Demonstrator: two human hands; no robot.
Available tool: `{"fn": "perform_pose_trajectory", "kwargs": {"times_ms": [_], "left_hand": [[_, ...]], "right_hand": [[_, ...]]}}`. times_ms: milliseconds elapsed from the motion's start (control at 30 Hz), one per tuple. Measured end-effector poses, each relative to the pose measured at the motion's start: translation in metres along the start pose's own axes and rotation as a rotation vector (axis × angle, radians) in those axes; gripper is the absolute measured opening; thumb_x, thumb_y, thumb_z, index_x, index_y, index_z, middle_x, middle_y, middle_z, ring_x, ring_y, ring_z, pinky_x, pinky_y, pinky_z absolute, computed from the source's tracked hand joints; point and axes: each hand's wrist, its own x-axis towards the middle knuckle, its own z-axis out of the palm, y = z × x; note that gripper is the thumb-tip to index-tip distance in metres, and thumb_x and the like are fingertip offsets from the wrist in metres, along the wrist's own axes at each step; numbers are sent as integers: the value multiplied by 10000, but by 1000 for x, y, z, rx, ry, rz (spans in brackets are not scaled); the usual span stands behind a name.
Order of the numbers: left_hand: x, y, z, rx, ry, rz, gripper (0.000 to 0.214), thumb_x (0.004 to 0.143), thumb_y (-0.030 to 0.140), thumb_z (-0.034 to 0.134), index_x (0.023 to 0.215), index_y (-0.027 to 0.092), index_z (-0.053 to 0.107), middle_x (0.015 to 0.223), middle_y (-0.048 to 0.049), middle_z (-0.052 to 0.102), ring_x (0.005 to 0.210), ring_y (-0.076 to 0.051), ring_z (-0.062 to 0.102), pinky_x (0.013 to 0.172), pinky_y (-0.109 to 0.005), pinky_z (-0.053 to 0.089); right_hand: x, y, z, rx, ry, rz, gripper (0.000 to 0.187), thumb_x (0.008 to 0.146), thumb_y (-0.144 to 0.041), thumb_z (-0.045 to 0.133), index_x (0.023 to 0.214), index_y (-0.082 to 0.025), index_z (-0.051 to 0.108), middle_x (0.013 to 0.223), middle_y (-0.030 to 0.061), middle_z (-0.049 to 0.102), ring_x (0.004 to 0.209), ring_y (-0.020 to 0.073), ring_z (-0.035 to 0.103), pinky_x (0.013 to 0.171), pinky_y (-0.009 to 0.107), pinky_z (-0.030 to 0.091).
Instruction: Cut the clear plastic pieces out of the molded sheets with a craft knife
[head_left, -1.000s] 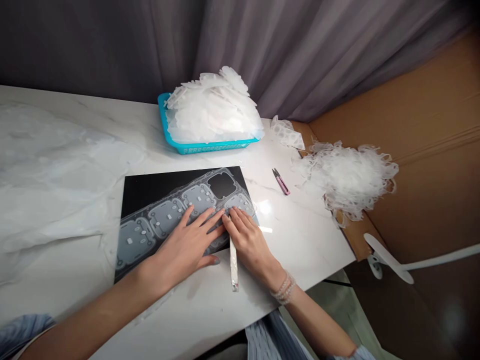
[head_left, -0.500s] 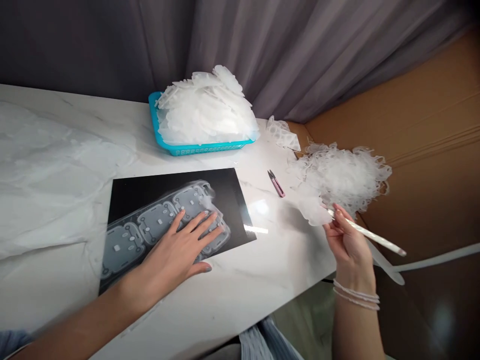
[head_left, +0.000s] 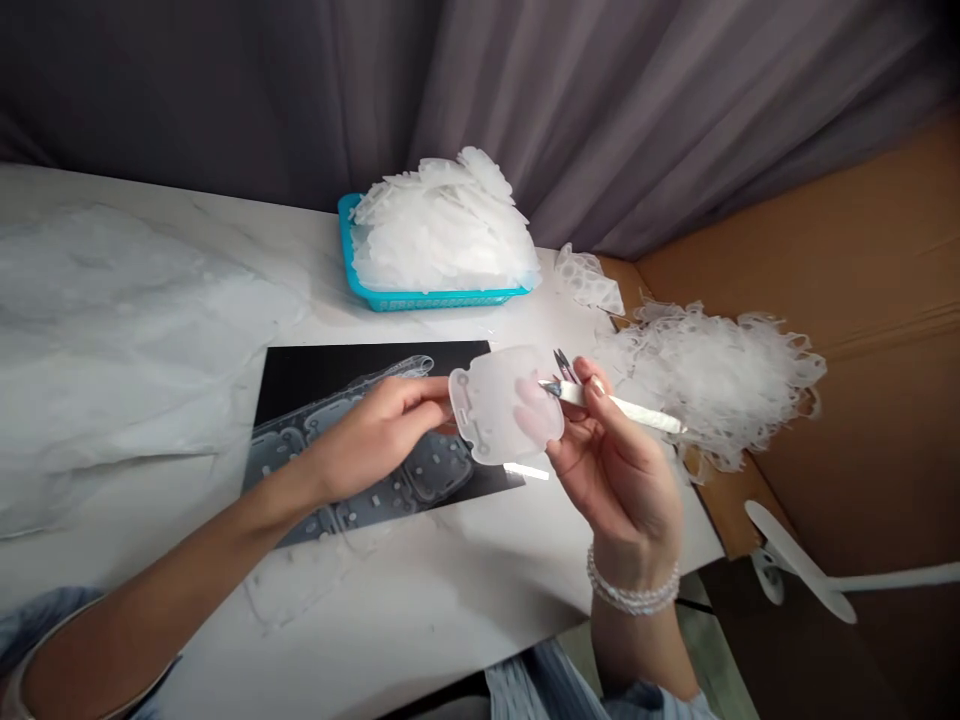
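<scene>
A frosted translucent plastic piece (head_left: 499, 410) with rounded, notched edges is held up above the table. My left hand (head_left: 386, 430) pinches its left edge; the fingertips are partly hidden behind it. My right hand (head_left: 619, 470) supports the piece from behind on the right, its fingers showing pink through the plastic. Between that hand's thumb and index finger lies a slim white craft knife (head_left: 637, 412), its dark metal tip over the piece's right edge. Below, a clear moulded plastic sheet (head_left: 375, 500) with several similar shapes lies across a black mat (head_left: 315, 372).
A blue basket (head_left: 442, 300) heaped with frosted pieces stands at the back. Tangled plastic offcuts (head_left: 727, 380) are piled at right by cardboard (head_left: 862, 320). Thread snips (head_left: 562, 362) lie partly hidden behind my right hand. White plastic sheeting (head_left: 135, 350) covers the table's left.
My right hand has brought the piece and knife leftward over the mat. My left hand has lifted from the moulded sheet and taken the piece's left edge. The sheet has shifted; the view has turned slightly.
</scene>
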Motion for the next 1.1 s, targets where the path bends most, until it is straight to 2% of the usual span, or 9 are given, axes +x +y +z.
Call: {"fn": "perform_pose_trajectory", "kwargs": {"times_ms": [100,167,300,433,600,733,1000,1100], "left_hand": [[-10,8,-12,-416,-46,-30,496,831,159,422,1256,101,669,1136,-146,745,1063,-312,696,907,-469,577],[-19,15,-19,-516,-28,-46,471,840,172,461,1257,101,668,1079,-150,762,1011,-308,720,873,-456,598],[-30,29,-25,-466,66,-76,364,906,259,603,1242,142,682,1092,-119,765,982,-272,736,862,-387,618],[-31,35,-27,-461,66,-63,312,917,260,629,1208,179,708,1077,-83,773,947,-235,748,857,-340,625],[-34,37,-32,-513,93,-39,261,928,228,625,1165,224,734,1026,-44,787,912,-190,754,833,-272,627],[-38,39,-36,-551,128,-19,233,927,237,633,1129,234,750,1013,-41,790,890,-176,755,787,-237,633],[-38,35,-40,-582,162,-24,241,899,276,679,1127,250,751,951,-44,798,848,-173,758,743,-223,638],[-38,35,-40,-578,162,-59,236,892,287,687,1115,253,756,937,-40,799,834,-169,759,753,-226,637]], "right_hand": [[4,-4,11,-92,-44,-47,268,967,-416,485,1161,-284,613,1038,45,749,987,223,734,744,389,659],[5,-5,15,-120,-52,-65,267,979,-416,464,1173,-305,609,1033,30,748,952,203,738,743,377,661],[4,-10,20,-69,-72,-98,197,976,-377,500,1102,-336,646,887,-12,748,772,165,738,751,379,663],[4,-23,26,-15,-123,-101,176,973,-365,529,1059,-384,681,732,-52,711,666,145,717,805,395,652],[11,-41,34,30,-228,-109,173,958,-348,569,1035,-392,718,773,-48,744,613,125,708,793,338,650],[18,-42,41,33,-237,-131,182,962,-330,553,1042,-361,713,916,-11,779,682,150,738,754,337,661],[23,-39,45,147,-282,-93,162,945,-287,566,1028,-303,705,911,21,781,820,206,764,784,410,663],[21,-41,45,200,-283,-38,159,946,-287,564,1019,-296,705,923,21,780,873,206,759,820,410,652]]}}
